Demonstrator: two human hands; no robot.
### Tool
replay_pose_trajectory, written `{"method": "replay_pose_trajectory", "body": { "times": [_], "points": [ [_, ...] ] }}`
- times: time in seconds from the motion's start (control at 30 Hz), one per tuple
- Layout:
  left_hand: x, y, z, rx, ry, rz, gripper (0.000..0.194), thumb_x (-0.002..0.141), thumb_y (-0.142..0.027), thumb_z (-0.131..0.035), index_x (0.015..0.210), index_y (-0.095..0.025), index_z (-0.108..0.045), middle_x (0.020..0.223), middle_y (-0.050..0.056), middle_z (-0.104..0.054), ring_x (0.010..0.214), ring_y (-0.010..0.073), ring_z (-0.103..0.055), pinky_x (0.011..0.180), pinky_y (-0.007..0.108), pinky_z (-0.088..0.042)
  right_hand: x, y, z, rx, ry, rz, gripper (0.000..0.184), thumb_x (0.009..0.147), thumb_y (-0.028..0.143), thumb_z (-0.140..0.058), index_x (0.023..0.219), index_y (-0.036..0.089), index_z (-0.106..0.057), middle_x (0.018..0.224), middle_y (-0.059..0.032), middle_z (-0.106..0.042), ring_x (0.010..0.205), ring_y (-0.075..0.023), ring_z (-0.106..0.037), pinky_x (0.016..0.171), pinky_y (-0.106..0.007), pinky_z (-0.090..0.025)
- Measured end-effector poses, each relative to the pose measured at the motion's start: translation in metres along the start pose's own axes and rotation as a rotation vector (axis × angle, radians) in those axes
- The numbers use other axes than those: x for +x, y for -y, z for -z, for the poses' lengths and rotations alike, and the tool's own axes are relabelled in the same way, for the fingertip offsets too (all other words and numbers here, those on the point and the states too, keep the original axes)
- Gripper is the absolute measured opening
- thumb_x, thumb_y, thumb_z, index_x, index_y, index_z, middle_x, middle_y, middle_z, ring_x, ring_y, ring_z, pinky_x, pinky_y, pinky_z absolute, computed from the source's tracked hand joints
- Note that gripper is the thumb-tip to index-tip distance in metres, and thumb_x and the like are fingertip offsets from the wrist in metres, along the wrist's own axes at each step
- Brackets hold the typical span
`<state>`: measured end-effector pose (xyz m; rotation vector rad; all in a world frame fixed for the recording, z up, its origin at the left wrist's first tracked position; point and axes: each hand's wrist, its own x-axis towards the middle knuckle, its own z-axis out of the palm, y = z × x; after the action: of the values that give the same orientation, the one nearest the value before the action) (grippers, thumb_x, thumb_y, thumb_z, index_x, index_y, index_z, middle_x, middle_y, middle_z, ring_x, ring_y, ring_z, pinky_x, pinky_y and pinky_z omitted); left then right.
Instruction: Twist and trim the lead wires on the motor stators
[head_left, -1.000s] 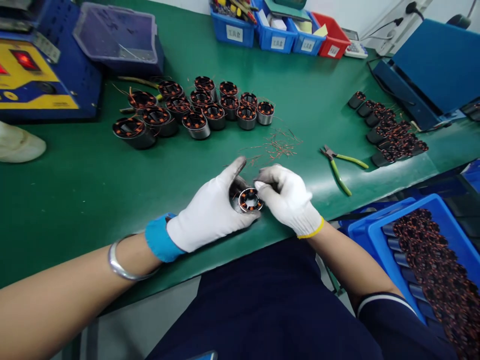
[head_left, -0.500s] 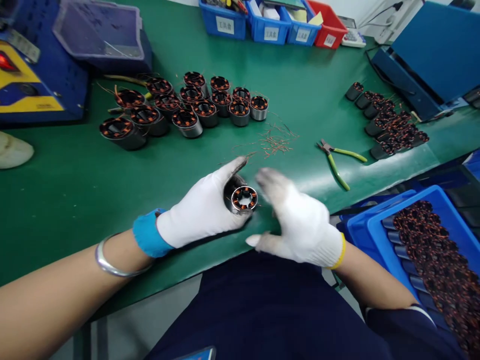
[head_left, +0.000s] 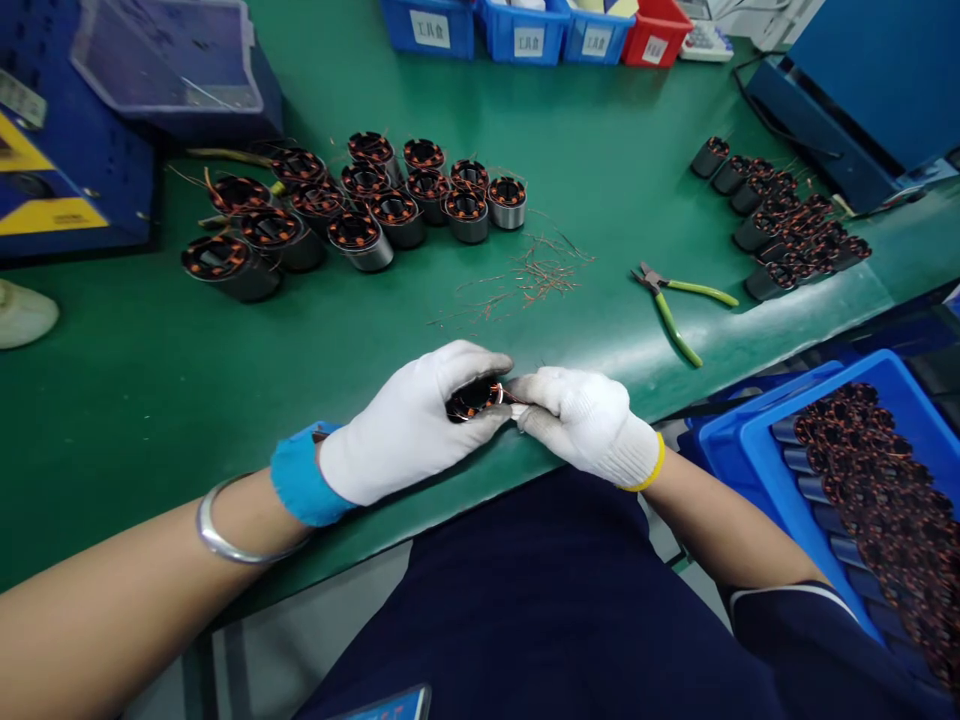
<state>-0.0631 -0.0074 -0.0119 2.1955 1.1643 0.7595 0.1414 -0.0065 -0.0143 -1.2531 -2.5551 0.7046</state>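
Observation:
My left hand (head_left: 424, 420), in a white glove, is wrapped round a motor stator (head_left: 474, 402), a dark ring with copper windings inside. The stator is held just above the front part of the green bench and its lower side is hidden by the glove. Close on its right, my right hand (head_left: 581, 410), also gloved, has thumb and fingers pinched at the copper wire ends (head_left: 510, 396) coming off the stator's edge. Behind the hands lies a scatter of cut copper wire (head_left: 544, 272). Green-handled cutting pliers (head_left: 667, 300) rest with handles apart to the right.
Several stators (head_left: 397, 215) stand grouped at the back left, near a blue and yellow machine (head_left: 52, 190) and a translucent bin (head_left: 172, 65). More stators (head_left: 780, 225) sit at the right. A blue crate (head_left: 742, 450) of stators is below the bench edge. Labelled boxes (head_left: 529, 35) line the back.
My right hand moved off the stator with fingers spread, then came back and closed at its wires. The stator has been turned in my left hand. The whole view has shifted slightly.

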Motion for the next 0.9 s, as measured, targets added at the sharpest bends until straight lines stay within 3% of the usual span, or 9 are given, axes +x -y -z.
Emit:
{"method": "replay_pose_trajectory", "body": {
  "times": [0.23, 0.43, 0.73, 0.9],
  "points": [
    [0.003, -0.003, 0.005, -0.082, 0.098, 0.047, 0.016, 0.077, -0.021, -0.062, 0.092, -0.017, -0.060, 0.091, 0.004, -0.063, 0.080, 0.0156, -0.061, 0.073, 0.028, -0.050, -0.005, -0.005, 0.006, 0.096, -0.040, 0.068, 0.031, 0.095, 0.036, -0.046, 0.105, 0.019, -0.070, 0.092, -0.0038, -0.073, 0.083, -0.0165, -0.066, 0.071, -0.025, -0.044],
    [0.004, 0.001, -0.003, -0.044, 0.118, -0.067, 0.008, 0.077, -0.014, -0.056, 0.084, -0.017, -0.055, 0.086, 0.004, -0.058, 0.076, 0.0154, -0.054, 0.070, 0.029, -0.047, -0.013, -0.009, 0.018, 0.201, 0.020, 0.023, 0.025, 0.093, 0.032, -0.051, 0.098, 0.019, -0.071, 0.085, -0.0016, -0.072, 0.075, -0.0134, -0.064, 0.069, -0.023, -0.043],
    [0.000, 0.000, -0.009, 0.028, 0.093, -0.096, 0.005, 0.080, -0.016, -0.051, 0.085, -0.018, -0.051, 0.087, 0.006, -0.055, 0.078, 0.0186, -0.051, 0.070, 0.033, -0.045, -0.027, 0.002, 0.031, -0.116, -0.082, 0.059, 0.030, 0.095, 0.035, -0.043, 0.101, 0.021, -0.069, 0.079, -0.0027, -0.071, 0.069, -0.0162, -0.063, 0.063, -0.028, -0.040],
    [0.001, 0.000, -0.011, 0.007, 0.087, -0.046, 0.005, 0.080, -0.015, -0.051, 0.082, -0.019, -0.048, 0.084, 0.005, -0.054, 0.076, 0.0181, -0.049, 0.069, 0.033, -0.043, -0.008, -0.009, 0.041, -0.072, -0.101, -0.015, 0.028, 0.093, 0.035, -0.047, 0.101, 0.021, -0.071, 0.092, -0.0043, -0.073, 0.085, -0.0199, -0.067, 0.075, -0.030, -0.047]
  ]
}}
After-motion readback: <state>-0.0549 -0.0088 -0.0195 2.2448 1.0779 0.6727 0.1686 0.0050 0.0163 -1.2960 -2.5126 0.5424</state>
